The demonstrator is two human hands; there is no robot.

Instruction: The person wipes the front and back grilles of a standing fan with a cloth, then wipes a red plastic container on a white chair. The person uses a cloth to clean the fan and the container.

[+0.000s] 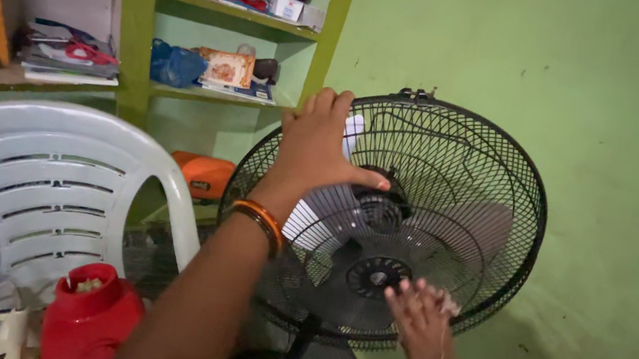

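The left hand (316, 149) lies flat, fingers released, on the black fan grille (497, 201) at ten o'clock. The right hand (421, 322), blurred, fingers spread, touches the grille at six o'clock. A white chair (43, 177) stands at nine o'clock.

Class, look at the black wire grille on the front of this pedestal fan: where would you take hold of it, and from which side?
Take the fan grille at its outer rim, one hand on each side, coming from the front. The round cage bulges toward the camera, and its thin wires offer little elsewhere. The left hand already rests high on the left of the cage, the right hand low on its face.
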